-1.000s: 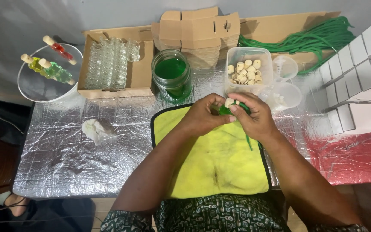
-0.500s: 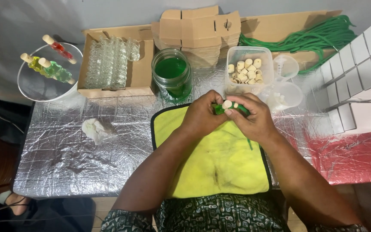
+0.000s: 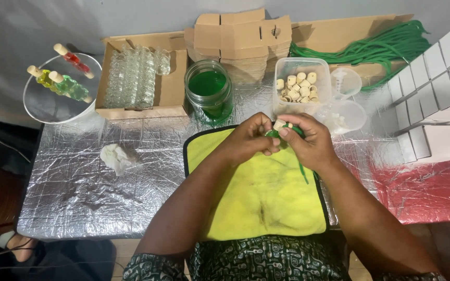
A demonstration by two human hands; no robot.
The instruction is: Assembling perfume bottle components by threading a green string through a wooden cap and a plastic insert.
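Two hands meet over the yellow cloth [image 3: 259,192]. Left hand [image 3: 248,140] and right hand [image 3: 308,143] both pinch a small cork-topped green bottle [image 3: 278,127] between the fingertips; a green cord [image 3: 303,169] hangs beneath the right hand. Tub of corks [image 3: 300,86] just behind.

Both hands [image 3: 282,139] together, fingers [image 3: 266,125] pinched.

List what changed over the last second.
Little: both hands, left hand and right hand, kept pinching the small corked bottle and green cord over the yellow cloth, shifting only slightly. The jar of green liquid and tub of corks stayed put.
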